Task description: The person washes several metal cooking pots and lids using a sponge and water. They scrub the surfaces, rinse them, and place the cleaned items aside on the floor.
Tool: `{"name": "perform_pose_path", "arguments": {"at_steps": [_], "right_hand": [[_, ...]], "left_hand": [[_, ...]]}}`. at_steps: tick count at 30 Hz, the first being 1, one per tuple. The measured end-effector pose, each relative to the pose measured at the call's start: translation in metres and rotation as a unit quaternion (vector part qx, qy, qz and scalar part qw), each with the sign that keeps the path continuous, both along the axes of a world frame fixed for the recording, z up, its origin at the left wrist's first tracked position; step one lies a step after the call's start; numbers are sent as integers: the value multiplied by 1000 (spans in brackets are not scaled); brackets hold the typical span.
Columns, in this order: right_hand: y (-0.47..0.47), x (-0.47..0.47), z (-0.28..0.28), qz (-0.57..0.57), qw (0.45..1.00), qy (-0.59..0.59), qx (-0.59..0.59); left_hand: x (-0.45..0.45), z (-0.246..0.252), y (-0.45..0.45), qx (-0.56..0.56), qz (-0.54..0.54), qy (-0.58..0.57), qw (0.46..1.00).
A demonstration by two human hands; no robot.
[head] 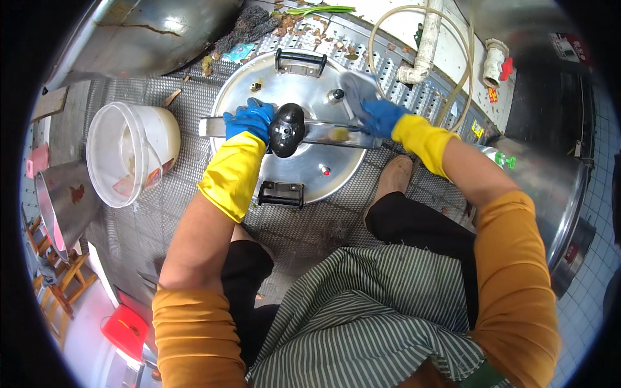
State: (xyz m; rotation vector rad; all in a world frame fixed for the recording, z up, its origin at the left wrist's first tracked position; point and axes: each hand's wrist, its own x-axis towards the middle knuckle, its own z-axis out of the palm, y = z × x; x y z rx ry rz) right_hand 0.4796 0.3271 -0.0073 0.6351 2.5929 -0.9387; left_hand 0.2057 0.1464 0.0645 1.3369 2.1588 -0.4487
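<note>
A large round metal pressure-cooker lid [320, 167] lies before me, with black handles at its top and bottom rims. A metal bar [318, 131] crosses it, and a black knob [286, 130] stands at its middle. My left hand [250, 121], in a blue and yellow rubber glove, grips the bar just left of the knob. My right hand [385, 118], gloved alike, holds a blurred grey cloth [358, 92] over the lid's upper right part. Near the cloth is a black-capped valve [335, 95]; a red-tipped valve [325, 170] sits lower down.
A translucent plastic bucket [145, 145] lies tilted on the textured floor mat at left. Food scraps [291, 26] litter the perforated metal drain cover [412, 99]. A hose [371, 39] loops by a white pipe [427, 48]. A large metal vessel [538, 179] stands right.
</note>
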Motion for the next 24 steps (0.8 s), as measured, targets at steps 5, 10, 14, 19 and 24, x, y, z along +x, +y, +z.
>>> {"name": "perform_pose_path", "arguments": {"at_steps": [5, 10, 14, 19, 24], "right_hand": [[14, -2, 9, -95, 978, -171, -74], [48, -107, -15, -145, 989, -16, 9], [67, -166, -10, -120, 981, 69, 132], [57, -123, -11, -107, 989, 28, 94], [30, -20, -7, -43, 996, -81, 20]], "left_hand": [[0, 2, -1, -11, -22, 12, 1000], [-1, 0, 0, -41, -34, 15, 998], [-1, -2, 2, -22, -31, 18, 999], [0, -5, 1, -12, -25, 33, 999], [-1, -7, -2, -8, -5, 21, 1000]]}}
